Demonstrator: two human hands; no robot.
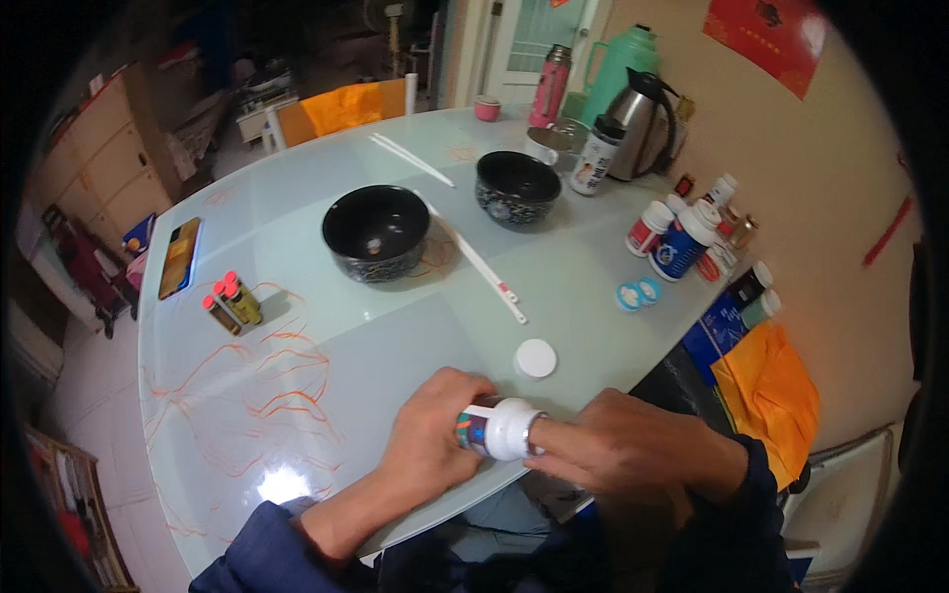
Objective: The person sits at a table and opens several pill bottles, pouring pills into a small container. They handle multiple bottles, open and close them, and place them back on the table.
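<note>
My left hand (434, 430) is wrapped around a white plastic bottle (508, 428) with a dark label, tipped on its side so its mouth faces right. At that mouth is my right hand (630, 441), one finger reaching into the opening; whether it pinches anything inside is hidden. A round white cap (535, 359) lies on the table just beyond the bottle. Farther off stand two dark patterned bowls, one (377, 233) near the middle and another (517, 188) behind it to the right. White chopsticks (474, 259) lie between them.
The glass-topped table (400, 333) holds small red-capped vials (233, 300) and a phone (179, 258) at left. Several supplement bottles (682, 241), a blue-rimmed case (637, 294), a steel jug (643, 126), a green flask (623, 67) and a pink flask (550, 87) line the wall side.
</note>
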